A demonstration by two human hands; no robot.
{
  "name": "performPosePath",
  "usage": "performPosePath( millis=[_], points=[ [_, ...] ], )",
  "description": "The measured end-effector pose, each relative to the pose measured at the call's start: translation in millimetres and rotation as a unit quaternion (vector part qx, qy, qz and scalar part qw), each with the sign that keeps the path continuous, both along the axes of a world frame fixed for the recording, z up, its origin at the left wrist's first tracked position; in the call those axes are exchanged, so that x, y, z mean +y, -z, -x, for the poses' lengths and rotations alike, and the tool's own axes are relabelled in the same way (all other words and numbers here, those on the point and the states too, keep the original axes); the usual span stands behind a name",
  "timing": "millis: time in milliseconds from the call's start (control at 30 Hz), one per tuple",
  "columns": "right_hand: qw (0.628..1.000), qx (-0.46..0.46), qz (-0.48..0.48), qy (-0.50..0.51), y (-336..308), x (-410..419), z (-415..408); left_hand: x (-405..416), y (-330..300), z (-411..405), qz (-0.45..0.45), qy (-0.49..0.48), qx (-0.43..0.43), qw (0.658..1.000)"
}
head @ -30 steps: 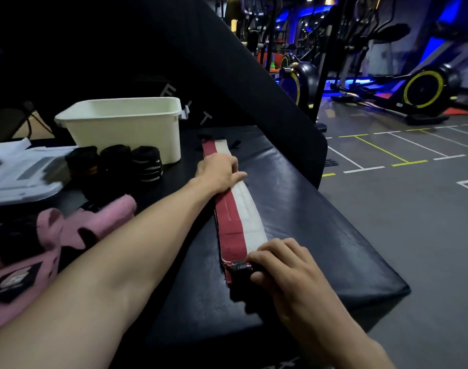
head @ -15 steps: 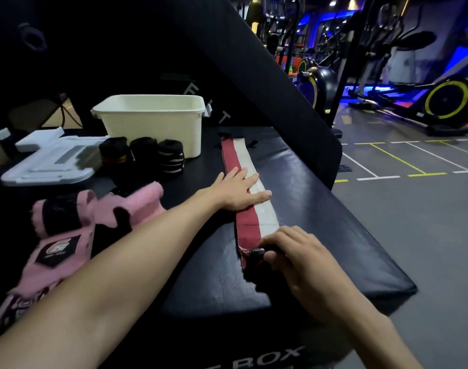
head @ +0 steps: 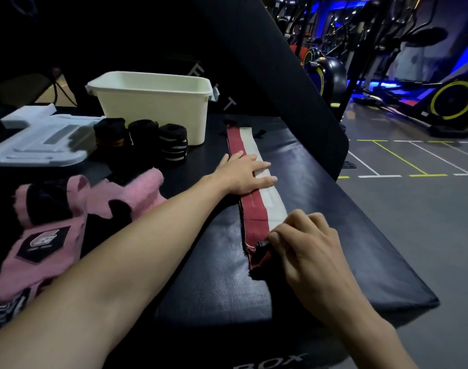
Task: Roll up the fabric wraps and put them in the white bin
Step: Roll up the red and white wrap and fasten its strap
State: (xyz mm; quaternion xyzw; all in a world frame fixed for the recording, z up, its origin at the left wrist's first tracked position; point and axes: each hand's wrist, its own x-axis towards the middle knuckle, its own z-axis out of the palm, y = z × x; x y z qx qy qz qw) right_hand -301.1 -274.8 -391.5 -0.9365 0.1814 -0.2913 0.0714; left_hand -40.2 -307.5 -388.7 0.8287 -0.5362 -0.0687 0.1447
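A long red and white fabric wrap [head: 257, 209] lies stretched along the black padded box [head: 334, 235]. My left hand [head: 243, 173] presses flat on its middle with straight fingers. My right hand [head: 304, 243] has its fingers curled over the near end, where a small dark roll of the wrap [head: 259, 255] has formed. The white bin [head: 158, 102] stands at the back, left of the wrap's far end. Three rolled black wraps [head: 142, 138] sit in front of the bin.
Pink and black gloves [head: 68, 217] lie at the left. A white lid [head: 38, 137] rests behind them. A slanted black pad [head: 280, 75] rises behind the box. The box edge drops to the gym floor [head: 413, 222] on the right, with exercise bikes [head: 451, 102] beyond.
My left hand slid back along the wrap toward me, its fingers spreading flat. My right hand stayed at the near end on the small roll. The camera shifted slightly.
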Motion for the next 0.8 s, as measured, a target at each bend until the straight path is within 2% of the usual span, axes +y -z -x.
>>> performPosePath(
  millis=[200,333,433,700,800],
  points=[
    [0.998,0.003,-0.050,-0.046,-6,-8,-4,-2,-1,-1,0.112,0.000,-0.085,0.990],
    [0.995,-0.017,-0.083,-0.060,-9,-9,-3,1,-2,2,0.081,-0.088,-0.057,0.991],
    [0.993,-0.031,-0.102,-0.042,-11,-8,-3,2,-2,4,0.059,-0.102,-0.048,0.992],
    [0.996,-0.065,0.021,0.049,-2,-10,-14,2,-2,6,0.054,-0.106,-0.039,0.992],
    [0.992,-0.106,0.058,0.019,6,-13,-16,3,-2,6,0.051,-0.104,-0.039,0.992]
  ],
)
